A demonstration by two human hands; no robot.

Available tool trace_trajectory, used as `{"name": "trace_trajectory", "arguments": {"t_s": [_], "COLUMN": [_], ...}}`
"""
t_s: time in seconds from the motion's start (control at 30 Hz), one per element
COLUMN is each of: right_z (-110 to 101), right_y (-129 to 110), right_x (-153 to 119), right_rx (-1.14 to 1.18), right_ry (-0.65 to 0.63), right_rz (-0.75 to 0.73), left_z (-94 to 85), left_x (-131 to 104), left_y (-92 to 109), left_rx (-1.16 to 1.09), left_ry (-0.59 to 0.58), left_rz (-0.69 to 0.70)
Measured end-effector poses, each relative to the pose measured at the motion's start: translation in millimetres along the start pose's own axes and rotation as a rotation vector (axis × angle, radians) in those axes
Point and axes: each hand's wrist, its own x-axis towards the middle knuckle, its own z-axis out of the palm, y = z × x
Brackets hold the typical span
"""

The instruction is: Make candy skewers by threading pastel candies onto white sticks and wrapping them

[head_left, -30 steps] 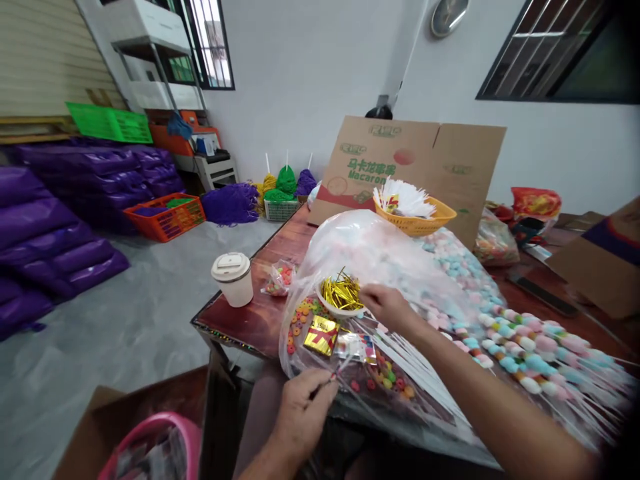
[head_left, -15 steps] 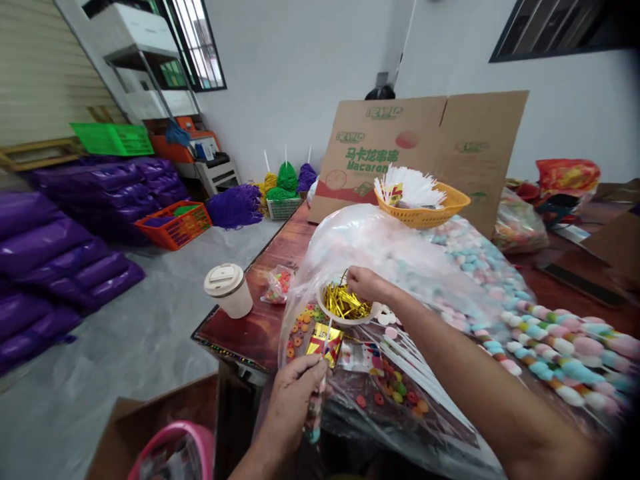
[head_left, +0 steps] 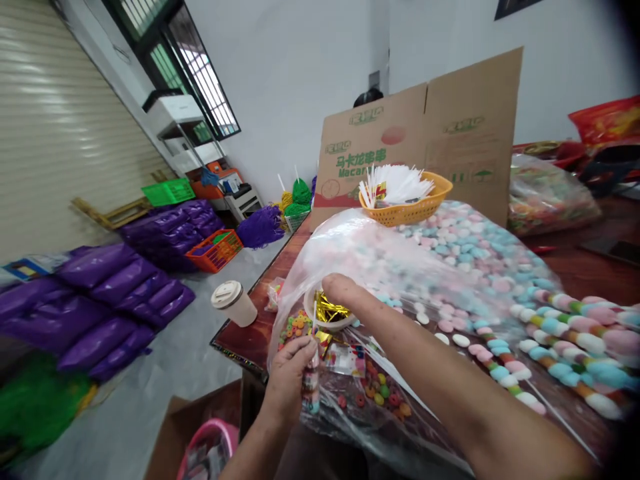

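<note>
My left hand (head_left: 293, 367) is closed around a candy skewer in a clear wrapper (head_left: 311, 387); its white stick (head_left: 315, 313) points up past my fingers. Pink, white and blue pieces show through the lower part of the wrapper. My right hand (head_left: 341, 291) is curled over the right rim of a white bowl (head_left: 340, 326) full of gold twist ties (head_left: 327, 309). Its fingertips are out of sight, so what they hold does not show. Just beyond my left hand, ring-shaped candies (head_left: 299, 325) lie under clear plastic.
A large plastic bag of marshmallows (head_left: 465, 243) covers much of the table, with finished skewers (head_left: 565, 347) at right. Behind stand a yellow basket of white sticks (head_left: 405, 215) and a cardboard panel (head_left: 460, 133). A lidded cup (head_left: 237, 307) sits at the left edge.
The view has swung to the right and tilted. My right hand stays at the bowl, its fingers now lower and hidden. My left hand still grips the wrapped skewer, now held more upright.
</note>
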Motion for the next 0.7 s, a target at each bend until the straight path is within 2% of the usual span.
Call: {"name": "trace_trajectory", "arguments": {"t_s": [0.1,0.2,0.37,0.43,0.57,0.63,0.7], "right_z": [-8.5,-13.2,-14.2,-6.7,19.3,29.1,34.8], "right_y": [4.8,3.5,-14.2,-24.1,-44.1,-54.4,-64.5], "right_x": [-5.3,-21.3,-86.1,-115.4,-154.1,-163.9,-171.1], "right_rx": [0.208,0.404,0.618,0.679,0.759,0.754,0.755], "right_ry": [0.007,0.026,0.120,0.188,0.519,0.584,0.566], "right_rz": [0.065,0.124,0.083,0.028,-0.124,-0.059,0.024], "left_z": [4.6,3.3,13.4,23.7,36.8,32.9,22.2], "left_x": [7.1,16.3,27.4,25.6,12.3,5.0,-0.9], "left_y": [7.7,13.1,17.1,16.4,12.2,9.9,7.6], "left_rx": [-0.031,-0.090,-0.164,-0.156,-0.095,-0.031,0.033], "left_ry": [0.023,-0.023,-0.105,-0.151,-0.333,-0.408,-0.485], "left_rz": [0.010,-0.002,0.027,0.065,0.165,0.197,0.206]}}
